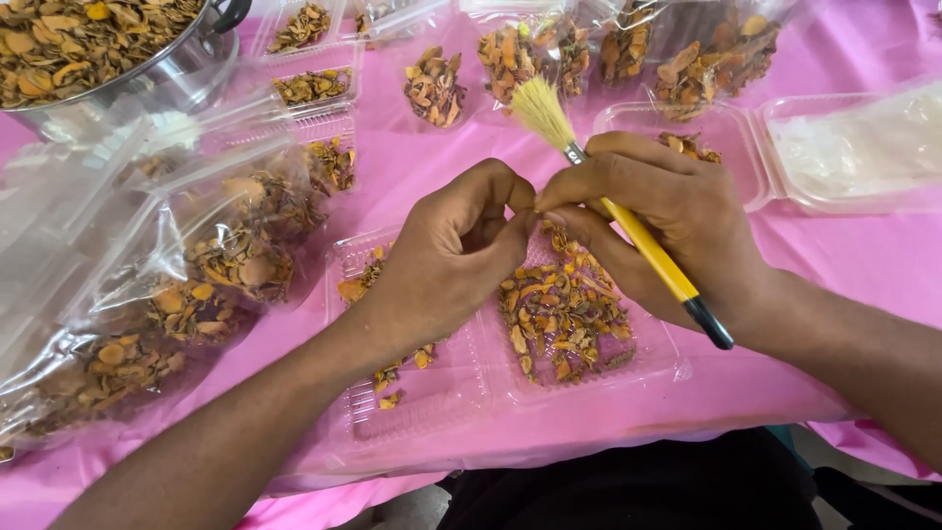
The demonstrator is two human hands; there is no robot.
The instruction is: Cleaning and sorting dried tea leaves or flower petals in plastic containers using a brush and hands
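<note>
Here, pinching a tiny dried piece between both hands, left hand [451,257] and right hand [659,228], right also gripping yellow-handled bristle brush [628,221], above clear plastic clamshell tray [655,363]; risking dropping it.

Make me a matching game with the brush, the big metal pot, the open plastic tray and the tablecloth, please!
Things:
1. brush
2. metal pot
3. open clear tray
4. tablecloth

Clues:
A. pink, spread under everything
B. far left corner, full of dried orange slices
C. held in the right hand, with a yellow handle and pale bristles
D. right under both hands, holding a small heap of dried pieces

Pairs: 1-C, 2-B, 3-D, 4-A
</note>
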